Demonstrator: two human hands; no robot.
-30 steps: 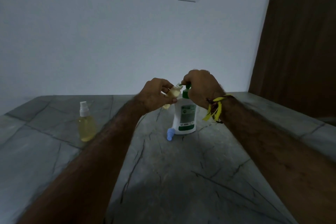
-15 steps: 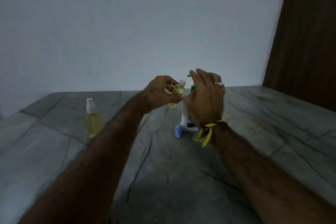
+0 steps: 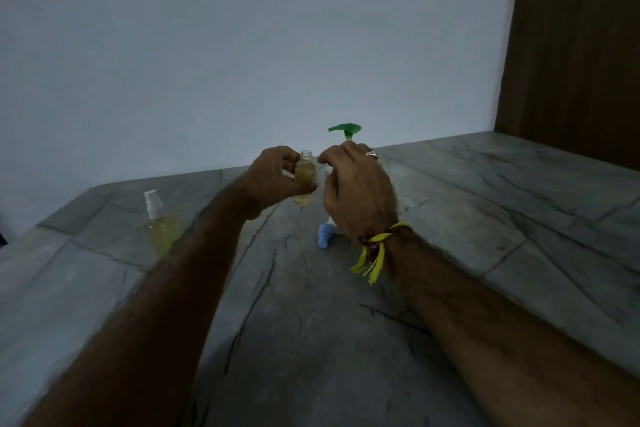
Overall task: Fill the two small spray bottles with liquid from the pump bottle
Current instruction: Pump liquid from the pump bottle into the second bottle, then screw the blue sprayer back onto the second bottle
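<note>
Head view: left hand [image 3: 273,180] pinches an uncapped small bottle [image 3: 305,180] upright above the stone counter [image 3: 450,218], thumb in front, fingers behind; yellowish liquid fills most of it. Right hand [image 3: 360,198] is just beside it, fingers loosely curled, in front of the pump bottle [image 3: 345,131]; whether it holds anything I cannot tell. Only the green pump head shows above the knuckles. A blue cap [image 3: 324,239] lies on the counter below. A capped spray bottle [image 3: 161,225] stands well to the left

Dim, bluish light; soft focus; forearms blurred at wide-angle edges.
</note>
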